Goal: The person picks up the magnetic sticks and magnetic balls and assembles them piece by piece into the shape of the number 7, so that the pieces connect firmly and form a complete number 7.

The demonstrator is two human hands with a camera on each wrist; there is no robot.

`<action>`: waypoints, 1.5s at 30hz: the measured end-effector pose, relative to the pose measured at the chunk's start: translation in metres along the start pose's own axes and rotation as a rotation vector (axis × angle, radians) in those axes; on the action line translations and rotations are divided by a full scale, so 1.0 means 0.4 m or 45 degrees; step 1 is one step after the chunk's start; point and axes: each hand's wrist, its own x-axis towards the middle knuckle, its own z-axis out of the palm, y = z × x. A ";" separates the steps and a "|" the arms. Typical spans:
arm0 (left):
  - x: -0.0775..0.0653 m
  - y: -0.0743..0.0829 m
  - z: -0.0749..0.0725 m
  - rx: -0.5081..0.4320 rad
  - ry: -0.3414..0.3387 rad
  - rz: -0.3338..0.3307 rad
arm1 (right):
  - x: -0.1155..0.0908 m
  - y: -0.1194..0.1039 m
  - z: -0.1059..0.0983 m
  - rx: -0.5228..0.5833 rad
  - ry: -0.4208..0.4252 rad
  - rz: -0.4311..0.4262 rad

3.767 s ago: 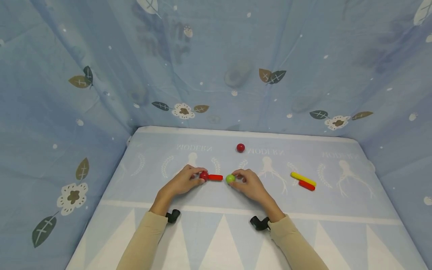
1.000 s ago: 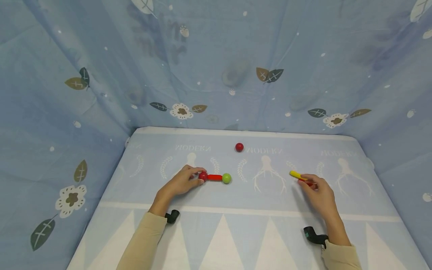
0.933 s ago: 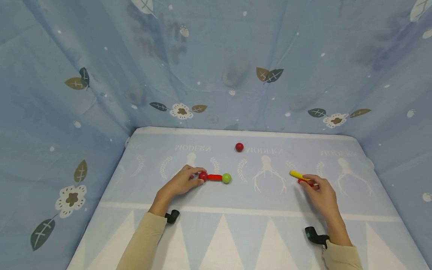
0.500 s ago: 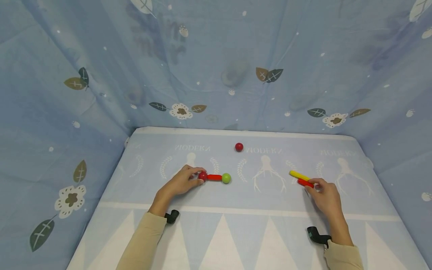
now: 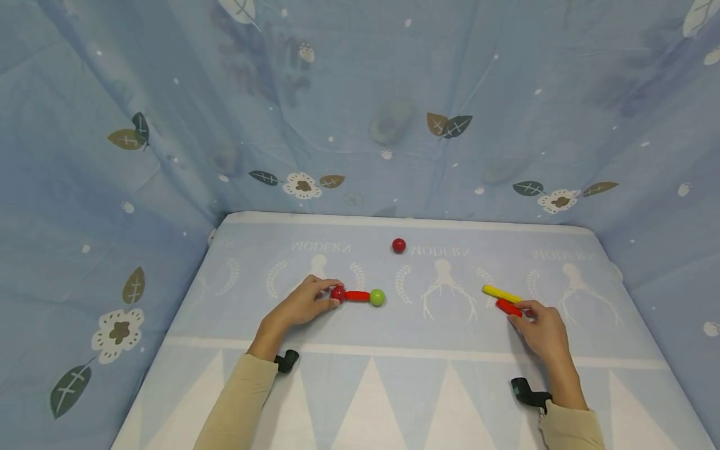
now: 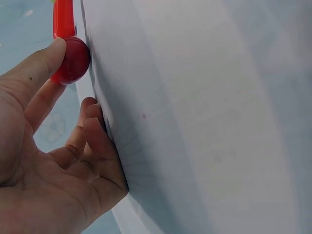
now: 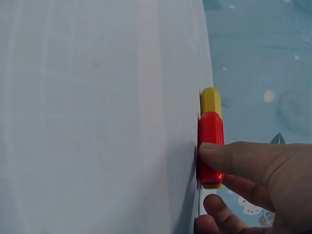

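My left hand [image 5: 305,304] pinches a red ball [image 5: 337,294] between thumb and forefinger. From that ball a red rod [image 5: 357,296] runs right to a lime green ball [image 5: 377,297], the three in one line on the table. Over at the right, my right hand [image 5: 542,328] pinches the near end of another short red rod [image 5: 508,306], thumb on its side in the right wrist view. A longer yellow rod [image 5: 499,293] lies right behind this rod. In the left wrist view the pinched red ball [image 6: 74,61] meets the ribbed rod [image 6: 64,19].
A second red ball [image 5: 399,245] sits alone toward the back of the table [image 5: 349,387]. Blue patterned cloth [image 5: 360,112] hangs behind the table and along both sides. A black wrist camera [image 5: 529,395] shows at the right wrist, another [image 5: 287,361] at the left.
My right hand has let go of the green ball, now against the red rod's end, and moved right to the other red rod. Lately its grip shifted to that rod's near end. Left hand stays put.
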 end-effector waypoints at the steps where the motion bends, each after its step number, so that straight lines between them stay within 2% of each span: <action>1: 0.000 -0.001 0.000 0.001 -0.001 0.002 | 0.000 0.000 0.000 0.001 0.004 -0.007; 13: 0.001 -0.002 -0.001 0.005 -0.014 0.010 | -0.013 -0.028 0.009 0.031 -0.008 -0.012; 27: 0.005 -0.011 0.002 0.025 -0.007 0.011 | -0.028 -0.120 0.031 0.110 -0.063 -0.149; 32: 0.005 -0.009 0.002 0.033 -0.009 -0.002 | -0.039 -0.156 0.046 0.136 -0.102 -0.211; 45: 0.002 -0.008 0.001 0.034 -0.013 -0.004 | -0.066 -0.231 0.095 0.210 -0.126 -0.302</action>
